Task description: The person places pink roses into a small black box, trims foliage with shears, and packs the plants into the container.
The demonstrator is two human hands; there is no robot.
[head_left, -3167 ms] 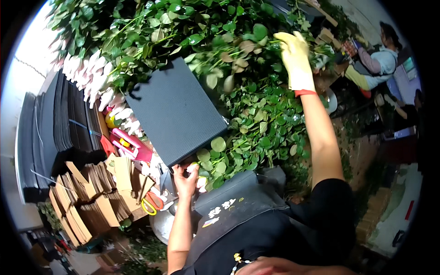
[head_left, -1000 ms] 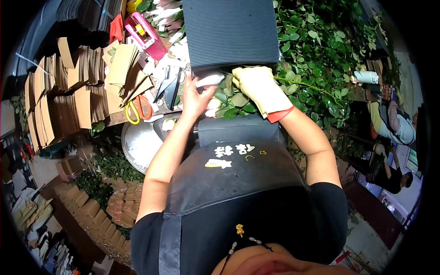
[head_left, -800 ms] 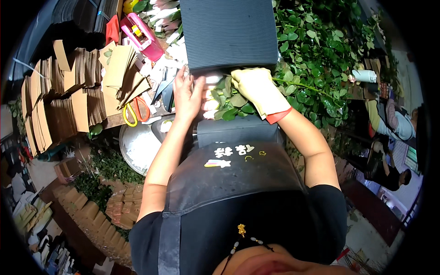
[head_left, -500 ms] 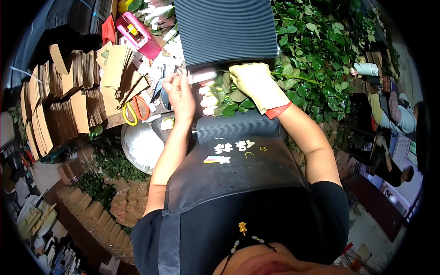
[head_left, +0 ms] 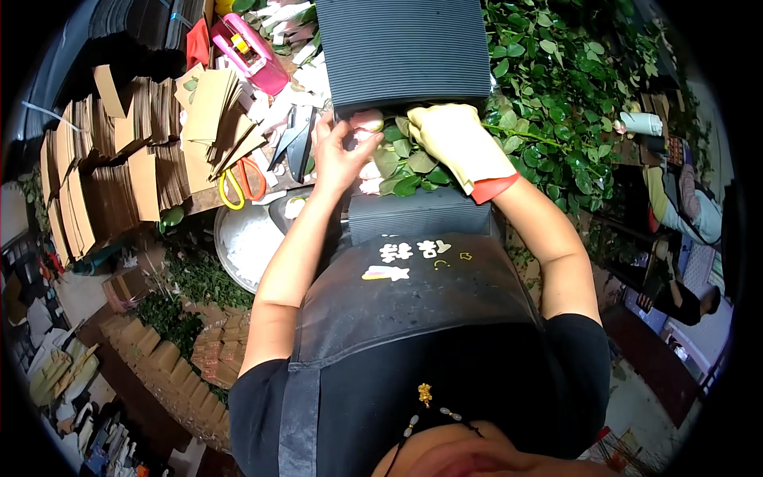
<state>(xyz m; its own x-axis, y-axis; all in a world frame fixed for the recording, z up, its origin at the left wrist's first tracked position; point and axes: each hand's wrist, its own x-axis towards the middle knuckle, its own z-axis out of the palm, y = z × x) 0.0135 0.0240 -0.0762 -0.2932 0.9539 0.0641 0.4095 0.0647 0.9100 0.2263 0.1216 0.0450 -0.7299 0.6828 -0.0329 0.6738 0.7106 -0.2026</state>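
Your left hand moved in to pink bloom, fingers parted; right gloved hand curled, grasp hidden. Bloom likely light, fragile: hold stem.

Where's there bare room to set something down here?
The top of the black corrugated board, bordered by green leaves on its right and white scraps on its left. Crowded around the left hand, between pink roses and dark shears.

Bright centre; dim, curved black rim
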